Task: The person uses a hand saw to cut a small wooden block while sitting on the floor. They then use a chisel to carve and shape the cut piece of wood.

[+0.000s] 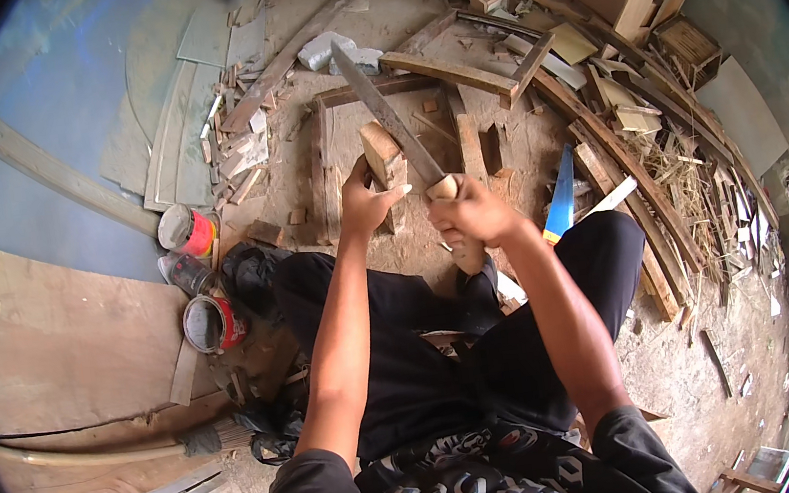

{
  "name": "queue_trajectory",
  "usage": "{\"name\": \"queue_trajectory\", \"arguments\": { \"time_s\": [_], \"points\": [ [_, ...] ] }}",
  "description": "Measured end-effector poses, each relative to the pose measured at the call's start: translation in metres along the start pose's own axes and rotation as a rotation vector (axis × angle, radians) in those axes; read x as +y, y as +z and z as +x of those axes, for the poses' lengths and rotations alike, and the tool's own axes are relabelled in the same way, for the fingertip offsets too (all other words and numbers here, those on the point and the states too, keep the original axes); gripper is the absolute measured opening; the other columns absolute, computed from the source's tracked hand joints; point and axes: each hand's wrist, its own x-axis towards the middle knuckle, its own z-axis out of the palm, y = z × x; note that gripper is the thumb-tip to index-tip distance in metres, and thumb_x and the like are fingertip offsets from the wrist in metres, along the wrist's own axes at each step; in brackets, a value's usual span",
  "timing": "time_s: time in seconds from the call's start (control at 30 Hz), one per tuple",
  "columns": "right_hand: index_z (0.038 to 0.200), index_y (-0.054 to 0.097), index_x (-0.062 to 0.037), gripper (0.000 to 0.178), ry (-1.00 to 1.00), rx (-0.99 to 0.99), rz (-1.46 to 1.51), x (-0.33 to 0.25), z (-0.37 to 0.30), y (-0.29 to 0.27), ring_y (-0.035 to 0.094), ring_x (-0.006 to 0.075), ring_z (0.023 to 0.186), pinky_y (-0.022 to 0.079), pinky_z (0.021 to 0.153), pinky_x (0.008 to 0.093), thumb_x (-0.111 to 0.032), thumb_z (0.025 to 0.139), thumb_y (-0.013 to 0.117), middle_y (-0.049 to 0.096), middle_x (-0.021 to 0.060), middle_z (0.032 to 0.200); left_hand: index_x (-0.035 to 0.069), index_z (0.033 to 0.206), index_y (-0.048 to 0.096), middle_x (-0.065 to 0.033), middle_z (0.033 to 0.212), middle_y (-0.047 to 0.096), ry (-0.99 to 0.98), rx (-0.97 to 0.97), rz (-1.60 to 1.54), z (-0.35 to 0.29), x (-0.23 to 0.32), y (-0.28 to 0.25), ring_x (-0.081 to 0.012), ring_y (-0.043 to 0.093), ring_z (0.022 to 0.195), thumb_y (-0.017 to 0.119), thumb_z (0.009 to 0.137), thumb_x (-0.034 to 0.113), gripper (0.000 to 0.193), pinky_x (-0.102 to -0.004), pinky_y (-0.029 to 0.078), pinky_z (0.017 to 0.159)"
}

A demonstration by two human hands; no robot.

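Observation:
A small block of pale wood [382,149] stands upright in front of me, and my left hand [369,198] is closed around its lower part with the thumb stretched across the near side. My right hand [475,211] grips the wooden handle of a machete [388,114]. Its long dark blade slants up and to the left, passing close along the right side of the block. Whether the edge touches the wood I cannot tell. Behind the block, a frame of dark timber pieces [375,91] lies on the ground.
A blue-bladed handsaw [562,194] leans near my right knee. Boards and wood scraps [648,186] pile up on the right. Paint cans [211,324] and a black bag [256,278] stand on the left. Grey chunks [321,50] lie farther off.

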Motion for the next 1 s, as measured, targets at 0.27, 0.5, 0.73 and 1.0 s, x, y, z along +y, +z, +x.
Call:
{"name": "queue_trajectory", "arguments": {
  "time_s": [0.27, 0.5, 0.73, 1.0],
  "points": [
    [0.095, 0.063, 0.0016, 0.023, -0.233, 0.291, -0.619, -0.008, -0.019, -0.004, 0.063, 0.0190, 0.072, 0.052, 0.069, 0.0361, -0.015, 0.080, 0.068, 0.064, 0.0100, 0.076, 0.001, 0.128, 0.061, -0.0121, 0.114, 0.071, 0.052, -0.035, 0.051, 0.011, -0.002, 0.005, -0.0216, 0.068, 0.104, 0.088, 0.070, 0.009, 0.064, -0.0347, 0.052, 0.092],
    [0.099, 0.058, 0.0020, 0.022, -0.274, 0.604, -0.683, 0.003, -0.018, 0.041, 0.070, 0.0369, 0.074, 0.054, 0.073, 0.0434, -0.010, 0.082, 0.065, 0.065, 0.0211, 0.078, 0.001, 0.126, 0.062, -0.0129, 0.111, 0.072, 0.029, 0.008, 0.078, 0.005, -0.001, -0.011, -0.0220, 0.069, 0.101, 0.088, 0.070, 0.010, 0.062, -0.0348, 0.053, 0.090],
    [0.105, 0.055, 0.0034, 0.026, -0.925, 0.619, -0.524, -0.063, -0.043, 0.089, 0.070, 0.0443, 0.080, 0.055, 0.067, 0.0392, -0.001, 0.081, 0.064, 0.066, 0.0264, 0.080, 0.000, 0.126, 0.061, -0.0131, 0.114, 0.072, -0.043, 0.021, -0.041, 0.003, 0.003, -0.006, -0.0225, 0.068, 0.105, 0.088, 0.071, 0.009, 0.062, -0.0351, 0.052, 0.092],
    [0.088, 0.057, 0.0073, 0.018, -0.340, 0.519, -0.813, 0.030, 0.003, 0.043, 0.063, 0.0523, 0.089, 0.052, 0.070, 0.0493, -0.008, 0.083, 0.065, 0.064, 0.0313, 0.081, -0.001, 0.126, 0.062, -0.0140, 0.115, 0.072, 0.011, -0.033, -0.028, -0.003, -0.008, -0.009, -0.0222, 0.068, 0.106, 0.085, 0.071, 0.010, 0.060, -0.0347, 0.052, 0.093]
  ]
}}
